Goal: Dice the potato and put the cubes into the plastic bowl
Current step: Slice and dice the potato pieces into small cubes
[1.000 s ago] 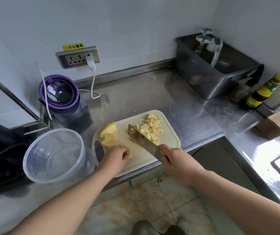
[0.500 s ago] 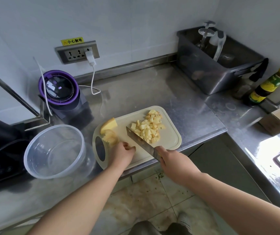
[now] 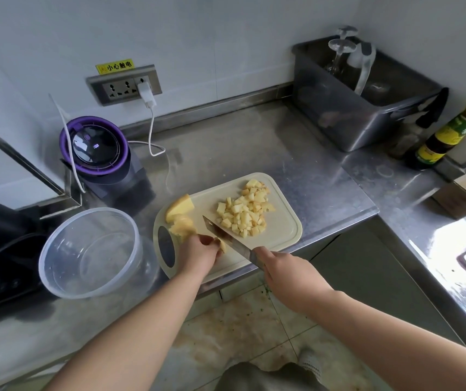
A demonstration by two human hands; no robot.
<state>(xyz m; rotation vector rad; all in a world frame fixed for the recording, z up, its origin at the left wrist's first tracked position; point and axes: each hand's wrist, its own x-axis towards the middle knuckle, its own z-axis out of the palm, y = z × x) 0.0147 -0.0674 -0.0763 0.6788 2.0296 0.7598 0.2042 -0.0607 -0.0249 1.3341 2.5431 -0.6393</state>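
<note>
Two hands work at the board [image 3: 284, 231], centre of the frame. Over the last second we see the knife [image 3: 227, 239] leave the left edge of the cubes [image 3: 244, 211], where its broad side faced up, and come down edge-first beside the left hand [image 3: 197, 253]. The blade now runs diagonally from upper left to lower right, between that hand and the pile. We read this as one more cut begun on the piece [image 3: 222, 246] under the fingers, so dicing is not finished.

The left hand is curled, knuckles up, and pins the piece to the near edge of the board. Only a yellow sliver shows at the fingertips, touching or nearly touching the blade. The right hand [image 3: 281, 268], lower right of centre, is closed round the knife handle, which it hides.

Two uncut chunks [image 3: 180, 214] lie at the upper left of the board, beside its handle hole. The bowl [image 3: 65, 277], left of the board, holds no cubes. We judge the transfer not yet started.
</note>
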